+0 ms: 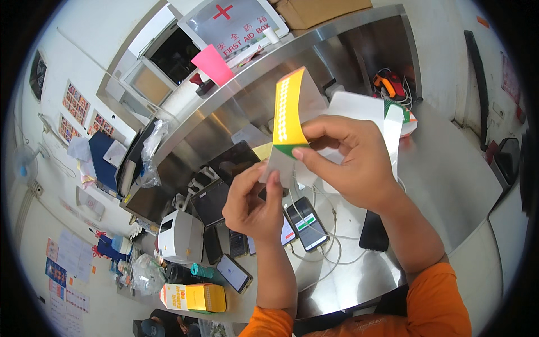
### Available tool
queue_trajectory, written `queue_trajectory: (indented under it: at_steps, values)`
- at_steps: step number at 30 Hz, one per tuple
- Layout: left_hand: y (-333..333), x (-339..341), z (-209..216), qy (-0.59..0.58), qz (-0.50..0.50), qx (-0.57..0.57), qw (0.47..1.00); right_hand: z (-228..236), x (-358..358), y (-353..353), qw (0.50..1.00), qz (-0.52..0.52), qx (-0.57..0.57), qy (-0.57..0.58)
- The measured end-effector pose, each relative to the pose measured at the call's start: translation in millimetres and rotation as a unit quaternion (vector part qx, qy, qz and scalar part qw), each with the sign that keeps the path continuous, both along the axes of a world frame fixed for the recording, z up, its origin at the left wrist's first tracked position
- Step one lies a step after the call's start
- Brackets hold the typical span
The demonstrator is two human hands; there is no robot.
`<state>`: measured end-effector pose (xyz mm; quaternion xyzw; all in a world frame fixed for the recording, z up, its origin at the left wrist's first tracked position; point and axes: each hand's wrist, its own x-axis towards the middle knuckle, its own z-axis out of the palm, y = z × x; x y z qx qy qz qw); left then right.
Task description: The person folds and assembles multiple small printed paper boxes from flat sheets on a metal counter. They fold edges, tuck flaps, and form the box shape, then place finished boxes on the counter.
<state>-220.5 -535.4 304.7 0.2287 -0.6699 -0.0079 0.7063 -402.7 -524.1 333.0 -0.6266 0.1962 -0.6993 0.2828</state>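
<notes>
Above the metal counter, a yellow, green and white cardboard carton (pixel 288 109) is held up, partly unfolded. Its plain white inner panels spread to the right. The thumb and fingers of my right hand (pixel 359 160) pinch it at the fold where yellow meets green. Lower and to the left, my left hand (pixel 252 196) is closed, with thumb and fingertips at the edge of a white panel. Behind my right hand, part of the carton is hidden. Below my hands lie a lit phone (pixel 307 223) and white charging cables (pixel 338 241).
To the left stand a white label printer (pixel 179 237), a dark screen (pixel 210 202) and another phone (pixel 234 273). A yellow-and-white folded box (pixel 206 297) sits at the counter's near left. A dark phone (pixel 374 231) lies by my right forearm. The raised shelf holds a pink cup (pixel 213 65).
</notes>
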Motion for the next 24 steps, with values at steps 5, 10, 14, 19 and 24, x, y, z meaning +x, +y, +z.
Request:
queue_trajectory:
  at_steps: [5,10,14,19,24]
  values:
    - [-4.9,-6.1,-1.2,0.094,-0.100,0.023,0.990,-5.2,10.4,-7.2,0.957,-0.168,-0.218,0.085]
    - [-8.4,0.7,-1.5,0.120,-0.145,0.041,0.981,-2.6,24.6,-3.9,0.953,-0.139,-0.238,0.126]
    - [-4.5,-0.1,2.3,0.104,-0.146,0.054,0.982,-7.4,19.7,-4.7,0.965,-0.119,-0.198,0.125]
    - [1.4,7.5,10.1,0.055,-0.131,0.058,0.988,-9.6,19.8,-8.0,0.973,-0.103,-0.176,0.108]
    - [7.8,11.6,18.5,-0.008,-0.053,0.016,0.998,-13.0,21.7,-8.5,0.973,-0.103,-0.174,0.111]
